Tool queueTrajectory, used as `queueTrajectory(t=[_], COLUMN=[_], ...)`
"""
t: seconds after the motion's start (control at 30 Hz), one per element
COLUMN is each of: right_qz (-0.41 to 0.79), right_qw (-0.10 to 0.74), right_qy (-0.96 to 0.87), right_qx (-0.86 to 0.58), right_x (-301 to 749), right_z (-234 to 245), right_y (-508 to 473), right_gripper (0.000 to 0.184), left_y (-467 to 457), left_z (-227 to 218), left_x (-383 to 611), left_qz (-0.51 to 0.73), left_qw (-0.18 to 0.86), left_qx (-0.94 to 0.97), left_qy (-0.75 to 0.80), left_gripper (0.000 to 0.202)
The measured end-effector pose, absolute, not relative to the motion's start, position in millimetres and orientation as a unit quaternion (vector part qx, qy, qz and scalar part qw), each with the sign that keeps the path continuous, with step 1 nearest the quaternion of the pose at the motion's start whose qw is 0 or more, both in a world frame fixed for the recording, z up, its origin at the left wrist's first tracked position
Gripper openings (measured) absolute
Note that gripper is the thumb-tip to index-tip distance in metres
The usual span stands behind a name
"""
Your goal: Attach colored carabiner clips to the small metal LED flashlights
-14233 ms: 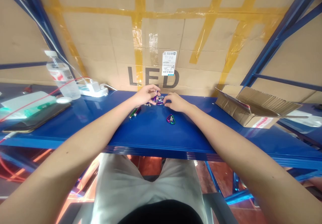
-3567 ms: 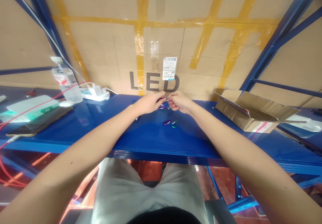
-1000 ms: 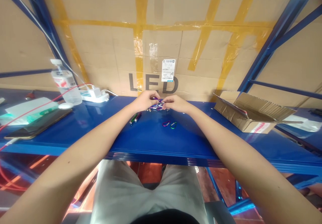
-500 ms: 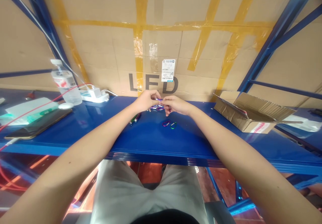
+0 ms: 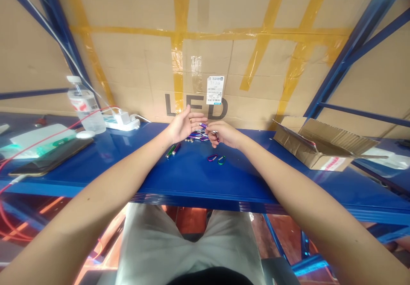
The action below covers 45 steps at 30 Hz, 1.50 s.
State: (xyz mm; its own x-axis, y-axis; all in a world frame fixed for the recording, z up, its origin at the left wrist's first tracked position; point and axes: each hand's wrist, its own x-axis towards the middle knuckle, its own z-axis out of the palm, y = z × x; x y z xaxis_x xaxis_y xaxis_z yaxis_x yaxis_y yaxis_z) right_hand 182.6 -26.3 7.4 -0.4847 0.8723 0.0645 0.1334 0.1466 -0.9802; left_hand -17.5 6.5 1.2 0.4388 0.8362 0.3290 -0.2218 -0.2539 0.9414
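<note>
Just above the pile of small parts (image 5: 196, 136), the left hand (image 5: 183, 125) has just opened, fingers now spread, leaving the purple piece (image 5: 203, 125) pinched by the right hand (image 5: 223, 133) fingers alone.

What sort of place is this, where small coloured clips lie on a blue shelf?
Probably a warehouse or stockroom: blue steel shelving serves as the bench, a big taped carton marked LED stands behind, and an open cardboard box lies to the right.

Deep blue shelf (image 5: 198, 178), purple metal piece (image 5: 203, 125), purple carabiner (image 5: 212, 157), green carabiner (image 5: 221, 160), brown cardboard (image 5: 128, 63) with yellow tape stripes (image 5: 178, 41) and black letters (image 5: 171, 105), red cable (image 5: 102, 109).
</note>
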Motion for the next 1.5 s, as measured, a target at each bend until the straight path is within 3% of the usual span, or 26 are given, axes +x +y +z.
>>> queueTrajectory(t=[0.1,0.23,0.93,1.23,1.5], right_qz=[0.552,0.544,0.428,0.405,0.400], right_qw=[0.353,0.334,0.371,0.394,0.399], right_qy=[-0.651,-0.661,-0.672,-0.671,-0.669], right_qx=[-0.384,-0.395,-0.476,-0.480,-0.484], right_x=[175.4,169.7,164.9,168.7,167.5], right_z=[10.7,13.2,9.0,10.6,12.1], right_y=[-35.1,-42.0,-35.7,-32.0,-35.6], right_gripper=[0.016,0.018,0.020,0.009,0.010], left_y=[4.3,2.4,2.2,7.2,6.8], left_z=[0.4,-0.3,-1.5,-0.8,-0.5], left_x=[-18.5,-19.1,-18.2,-23.6,-23.0], left_qz=[0.459,0.443,0.428,0.424,0.425], left_qw=[0.595,0.589,0.647,0.712,0.725], left_qx=[0.613,0.626,0.591,0.535,0.514], left_qy=[0.243,0.256,0.220,0.166,0.169], left_gripper=[0.084,0.090,0.084,0.085,0.086])
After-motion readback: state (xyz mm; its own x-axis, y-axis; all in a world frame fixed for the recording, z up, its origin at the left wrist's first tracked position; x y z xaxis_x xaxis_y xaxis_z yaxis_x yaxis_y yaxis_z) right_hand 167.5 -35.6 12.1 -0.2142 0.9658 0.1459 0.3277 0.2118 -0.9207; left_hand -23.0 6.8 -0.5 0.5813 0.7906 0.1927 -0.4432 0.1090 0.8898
